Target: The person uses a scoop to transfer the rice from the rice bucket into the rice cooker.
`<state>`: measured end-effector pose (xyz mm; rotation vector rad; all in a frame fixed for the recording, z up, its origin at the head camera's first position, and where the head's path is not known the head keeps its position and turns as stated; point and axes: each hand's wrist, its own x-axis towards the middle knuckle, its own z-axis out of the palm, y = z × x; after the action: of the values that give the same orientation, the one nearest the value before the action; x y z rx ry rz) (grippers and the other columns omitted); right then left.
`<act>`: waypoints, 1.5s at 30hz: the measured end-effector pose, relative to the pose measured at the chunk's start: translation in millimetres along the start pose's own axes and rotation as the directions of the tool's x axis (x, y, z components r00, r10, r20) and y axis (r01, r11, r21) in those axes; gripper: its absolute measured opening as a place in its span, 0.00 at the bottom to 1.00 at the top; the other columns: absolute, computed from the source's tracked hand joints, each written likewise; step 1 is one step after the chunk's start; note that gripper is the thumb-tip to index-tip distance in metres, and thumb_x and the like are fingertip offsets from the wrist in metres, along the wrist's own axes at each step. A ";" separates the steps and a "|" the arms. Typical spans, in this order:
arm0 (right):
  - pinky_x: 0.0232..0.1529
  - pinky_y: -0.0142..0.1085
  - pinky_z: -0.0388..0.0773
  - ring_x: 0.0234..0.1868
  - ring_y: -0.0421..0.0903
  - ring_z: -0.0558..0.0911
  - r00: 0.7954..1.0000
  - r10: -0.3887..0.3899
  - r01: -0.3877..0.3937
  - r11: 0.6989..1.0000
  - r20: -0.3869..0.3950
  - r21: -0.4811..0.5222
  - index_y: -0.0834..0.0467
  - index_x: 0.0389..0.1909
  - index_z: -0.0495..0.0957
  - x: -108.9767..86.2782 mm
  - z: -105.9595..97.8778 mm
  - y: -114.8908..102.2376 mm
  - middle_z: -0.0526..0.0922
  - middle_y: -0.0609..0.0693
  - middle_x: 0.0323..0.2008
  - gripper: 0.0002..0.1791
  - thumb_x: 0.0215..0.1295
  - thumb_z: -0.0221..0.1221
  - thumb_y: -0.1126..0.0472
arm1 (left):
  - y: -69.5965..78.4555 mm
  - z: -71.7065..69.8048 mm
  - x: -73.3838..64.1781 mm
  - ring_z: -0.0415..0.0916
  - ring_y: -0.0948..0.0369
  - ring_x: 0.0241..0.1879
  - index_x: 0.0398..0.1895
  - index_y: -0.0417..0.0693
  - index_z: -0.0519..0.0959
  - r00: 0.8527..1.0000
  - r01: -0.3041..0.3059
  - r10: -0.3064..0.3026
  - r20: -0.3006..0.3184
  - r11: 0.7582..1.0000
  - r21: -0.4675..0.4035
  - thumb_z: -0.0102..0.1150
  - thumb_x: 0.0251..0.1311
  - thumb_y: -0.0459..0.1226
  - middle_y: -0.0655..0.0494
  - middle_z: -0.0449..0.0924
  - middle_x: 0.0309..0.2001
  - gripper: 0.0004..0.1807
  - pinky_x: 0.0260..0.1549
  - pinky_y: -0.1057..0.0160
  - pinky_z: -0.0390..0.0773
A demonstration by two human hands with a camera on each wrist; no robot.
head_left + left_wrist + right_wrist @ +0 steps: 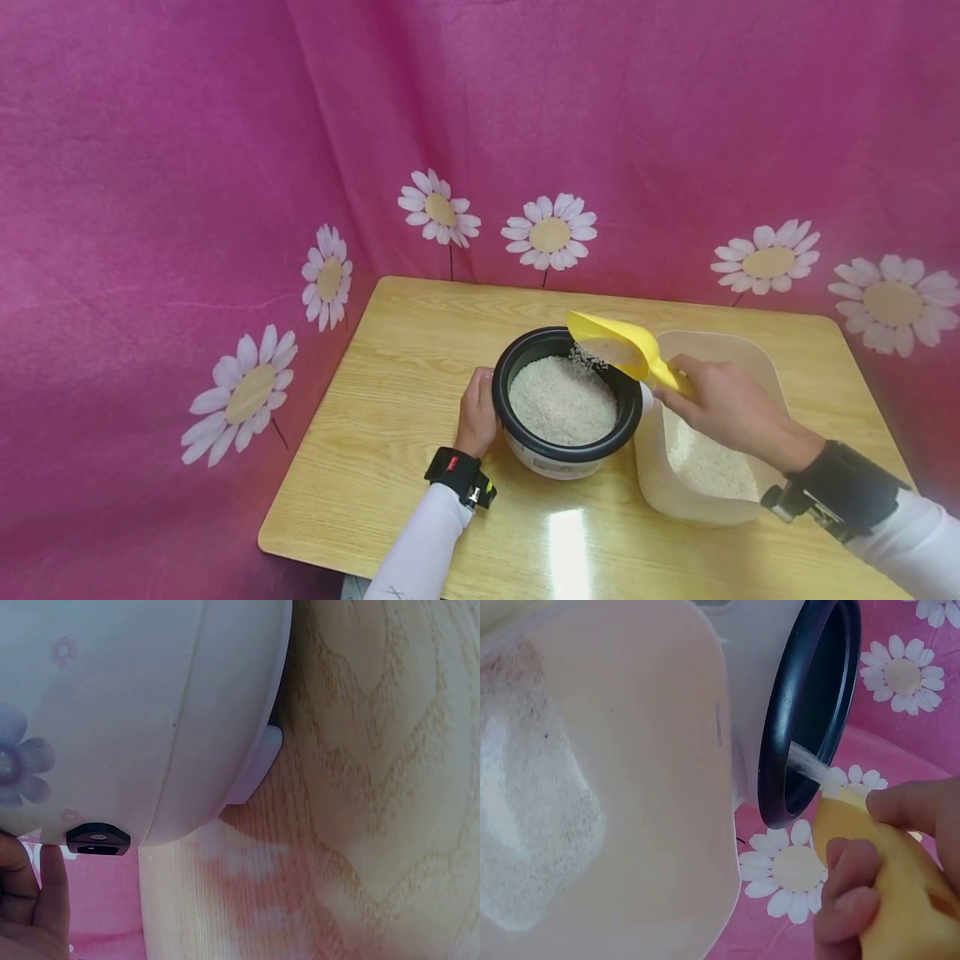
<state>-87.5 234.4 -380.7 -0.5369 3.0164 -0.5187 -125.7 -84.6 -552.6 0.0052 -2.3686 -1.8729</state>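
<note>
A white rice cooker (558, 467) with a black rim stands lidless on the table, its pot holding white rice (562, 400). My left hand (477, 412) holds the cooker's left side; in the left wrist view its fingers (52, 892) touch the body beside a dark socket (98, 838). Gripped by its handle in my right hand (723, 400), a yellow scoop (618, 337) tilts over the cooker's right rim. Grains fall from its lip into the pot, also visible as a pale stream (814, 766) in the right wrist view.
Right of the cooker, close against it, stands a translucent beige bin (660, 492) with rice (712, 462) inside. Both are on a light wooden table (397, 367) with rounded corners. Pink cloth (637, 125) printed with daisies hangs behind and to the left.
</note>
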 end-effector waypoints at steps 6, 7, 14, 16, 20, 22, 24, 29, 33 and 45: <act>0.19 0.31 0.60 0.16 0.38 0.66 0.996 -0.058 0.052 0.996 -0.070 -0.076 0.58 0.38 0.76 1.2 -1.7 1.6 0.68 0.43 0.17 0.14 0.66 0.67 0.53 | -0.2 0.7 0.3 0.71 0.63 0.32 0.50 0.48 0.75 1.000 -0.007 0.007 -0.002 1.000 0.003 0.30 0.84 0.50 0.52 0.74 0.34 0.22 0.31 0.69 0.69; 0.19 0.31 0.60 0.16 0.38 0.66 0.995 -0.067 0.061 0.995 -0.079 -0.081 0.58 0.38 0.77 1.3 -2.2 1.5 0.68 0.43 0.17 0.14 0.66 0.68 0.53 | -0.1 0.8 0.4 0.71 0.63 0.32 0.50 0.48 0.75 1.000 -0.008 0.008 -0.003 1.000 0.005 0.30 0.84 0.50 0.53 0.74 0.34 0.22 0.31 0.69 0.69; 0.21 0.30 0.60 0.18 0.37 0.66 0.983 -0.117 0.101 0.988 -0.143 -0.112 0.58 0.41 0.80 1.2 -5.0 0.4 0.71 0.42 0.19 0.15 0.60 0.71 0.55 | -0.8 1.4 1.4 0.72 0.62 0.35 0.50 0.48 0.75 1.000 0.002 -0.001 -0.006 1.000 0.016 0.29 0.84 0.51 0.49 0.76 0.37 0.24 0.35 0.69 0.70; 0.21 0.30 0.60 0.18 0.37 0.66 0.980 -0.127 0.108 0.987 -0.155 -0.122 0.58 0.43 0.81 1.2 -5.5 -0.1 0.72 0.42 0.19 0.16 0.58 0.72 0.55 | -1.2 1.5 1.3 0.72 0.61 0.36 0.50 0.48 0.76 1.000 0.005 -0.005 -0.009 1.000 0.014 0.30 0.84 0.51 0.48 0.77 0.37 0.24 0.36 0.69 0.70; 0.21 0.30 0.60 0.19 0.37 0.66 0.976 -0.140 0.119 0.984 -0.167 -0.129 0.57 0.45 0.81 1.0 -5.5 0.1 0.73 0.42 0.20 0.19 0.55 0.75 0.56 | -1.4 1.9 0.6 0.72 0.61 0.36 0.50 0.47 0.76 1.000 0.010 -0.010 -0.014 1.000 0.007 0.31 0.84 0.50 0.48 0.77 0.38 0.23 0.36 0.69 0.70; 0.21 0.30 0.59 0.19 0.36 0.65 0.970 -0.153 0.129 0.982 -0.187 -0.135 0.56 0.44 0.82 0.8 -4.8 0.9 0.73 0.41 0.19 0.19 0.54 0.76 0.56 | -1.6 2.1 0.4 0.72 0.61 0.37 0.51 0.48 0.76 1.000 0.010 -0.010 -0.015 1.000 0.008 0.31 0.84 0.50 0.48 0.77 0.38 0.23 0.36 0.69 0.70; 0.22 0.30 0.58 0.18 0.35 0.64 0.962 -0.168 0.139 0.980 -0.215 -0.144 0.56 0.42 0.82 0.5 -3.7 2.5 0.71 0.40 0.18 0.18 0.53 0.76 0.56 | -1.6 2.3 0.5 0.72 0.61 0.38 0.51 0.48 0.76 1.000 0.009 -0.009 -0.014 1.000 0.009 0.31 0.84 0.50 0.48 0.77 0.39 0.23 0.38 0.69 0.71; 0.22 0.29 0.60 0.19 0.35 0.63 0.957 -0.155 0.128 0.984 -0.246 -0.122 0.57 0.40 0.83 -2.1 -3.2 7.9 0.69 0.40 0.18 0.16 0.54 0.76 0.57 | -2.8 2.5 1.1 0.72 0.61 0.37 0.51 0.47 0.75 1.000 0.011 -0.011 -0.005 1.000 0.000 0.31 0.84 0.50 0.49 0.78 0.39 0.23 0.37 0.68 0.71; 0.23 0.29 0.63 0.24 0.39 0.68 0.976 -0.073 0.061 0.996 -0.207 -0.061 0.60 0.47 0.82 -6.5 -5.6 13.0 0.77 0.45 0.24 0.19 0.57 0.74 0.57 | -3.5 2.2 1.8 0.72 0.61 0.37 0.50 0.48 0.76 1.000 0.012 -0.012 -0.008 1.000 -0.004 0.31 0.84 0.51 0.49 0.77 0.38 0.23 0.37 0.68 0.71; 0.22 0.34 0.62 0.22 0.42 0.68 0.985 0.077 -0.087 0.994 -0.157 -0.063 0.60 0.53 0.74 -32.2 -14.0 46.8 0.73 0.46 0.21 0.22 0.65 0.68 0.54 | -0.7 1.8 1.2 0.72 0.61 0.40 0.51 0.48 0.76 1.000 0.011 -0.011 -0.018 1.000 0.007 0.30 0.84 0.50 0.48 0.79 0.41 0.23 0.40 0.68 0.72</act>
<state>-73.9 291.2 -383.7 -0.3903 3.1978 -0.4734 -127.1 -83.1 -553.6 0.0357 -2.3685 -1.8609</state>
